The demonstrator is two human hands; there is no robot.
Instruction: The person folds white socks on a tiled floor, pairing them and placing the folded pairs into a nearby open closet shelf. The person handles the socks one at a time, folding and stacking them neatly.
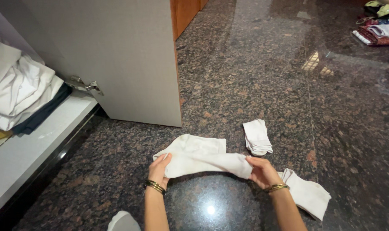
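Note:
A pair of white socks lies flat on the dark speckled stone floor, one sock partly over the other. My left hand pinches the left end of the upper sock. My right hand grips its right end. Both wrists wear thin gold bangles. A folded white sock rests just beyond my right hand. Another white sock lies flat on the floor under my right forearm.
An open grey cabinet door stands at the left. Its white shelf holds a stack of folded white and dark clothes. A heap of coloured clothes lies at the far right. A white object shows at the bottom edge.

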